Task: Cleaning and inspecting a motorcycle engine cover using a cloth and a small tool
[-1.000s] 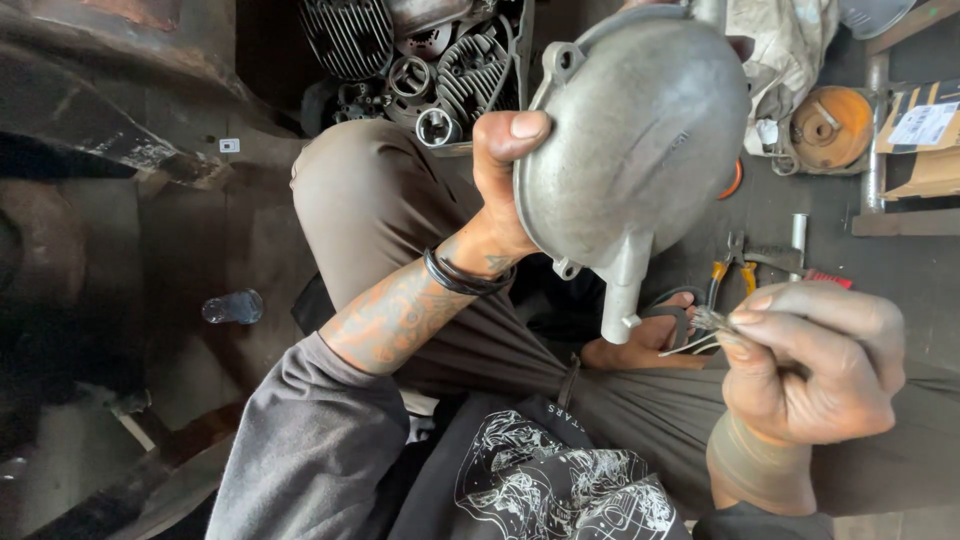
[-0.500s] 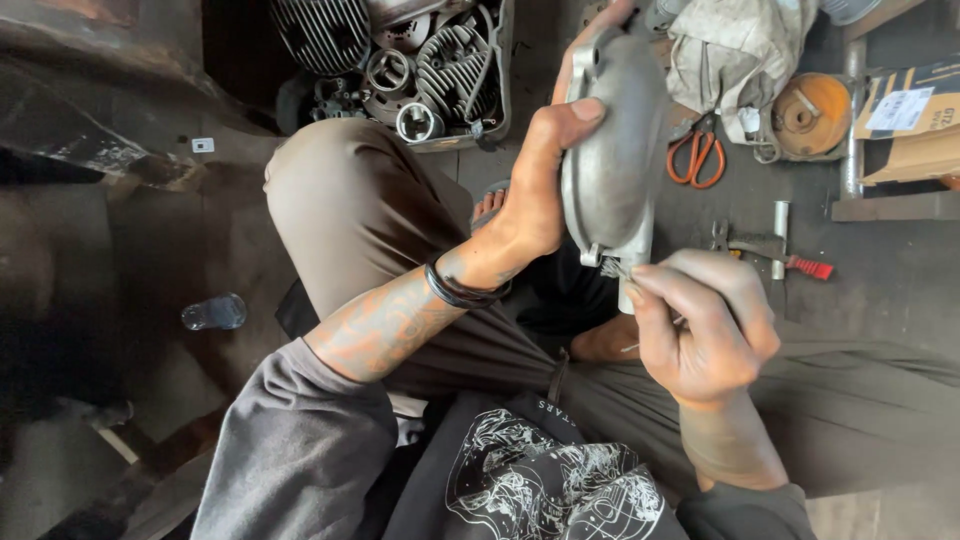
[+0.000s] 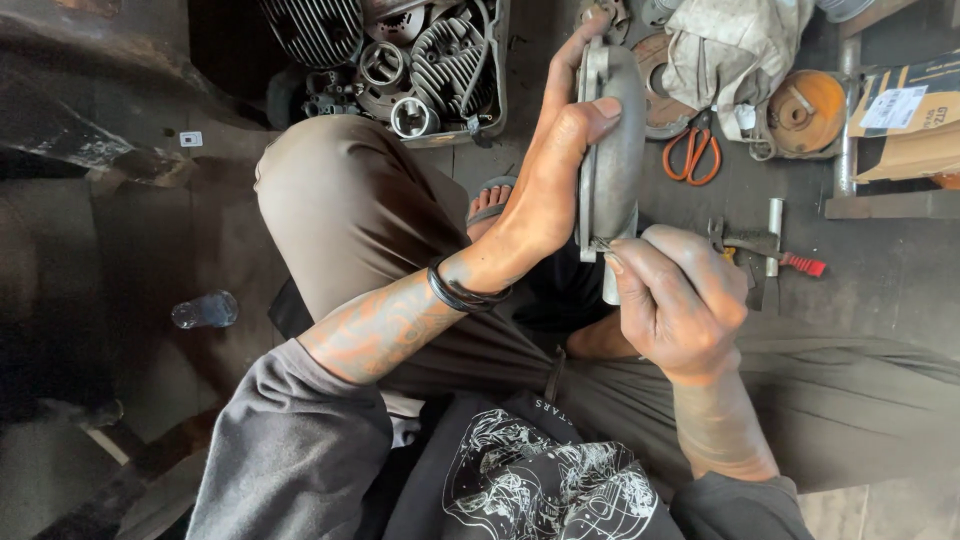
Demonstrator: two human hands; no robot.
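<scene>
Above our crossed legs, we hold the grey metal cover (image 3: 612, 150) edge-on to the camera now, where a second ago its domed face was turned towards us. Our left hand (image 3: 545, 190) grips it, thumb over the rim and fingers closed behind. Our right hand (image 3: 680, 300) has come in from the right and now presses against the cover's near edge, fingers closed around a small tool we can barely see. With the rim turned to us, we judge the work is now on that edge. Far on the floor lie orange scissors (image 3: 692, 155) and a crate of engine parts (image 3: 420, 60).
</scene>
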